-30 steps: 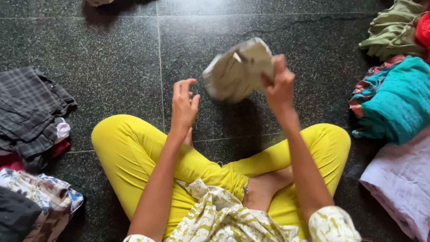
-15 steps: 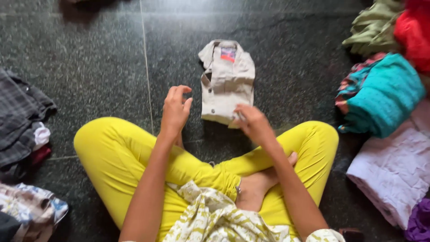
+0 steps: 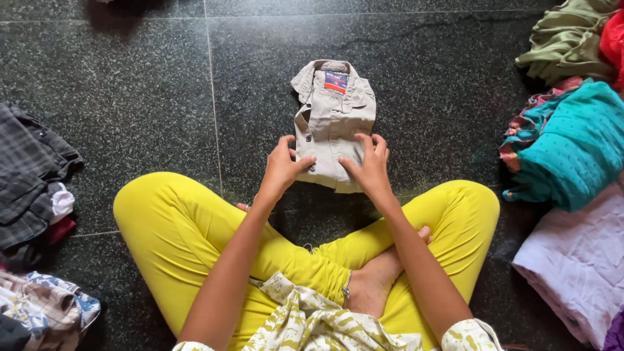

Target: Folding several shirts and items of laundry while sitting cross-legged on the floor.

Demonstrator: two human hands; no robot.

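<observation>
At the far left edge of the dark speckled stone floor (image 3: 143,84) lies a heap of clothes with a grey checked garment (image 3: 29,166) on top and bits of white and red cloth showing beneath it; below that, in the lower left corner, sits a floral printed cloth (image 3: 45,309). The person sits cross-legged in bright yellow trousers (image 3: 175,227), knees spread wide, with a cream top patterned in olive at the bottom of the view. The left hand (image 3: 283,168) rests on the lower left edge of a small folded beige shirt (image 3: 333,120), thumb lying across the fabric and fingers curled loosely around the side. The shirt lies flat on the floor just ahead of the crossed legs, collar pointing away from the person, a red and blue label showing inside the neck. The right hand (image 3: 369,166) presses on the shirt's lower right part, fingers spread over the cloth, neither hand lifting it. Well apart to the right sits a second group of clothes: an olive green garment (image 3: 569,39) at the top, a red cloth at the very corner, a teal dotted garment (image 3: 572,146) below it, and a pale lilac folded cloth (image 3: 578,260) nearest the right knee
</observation>
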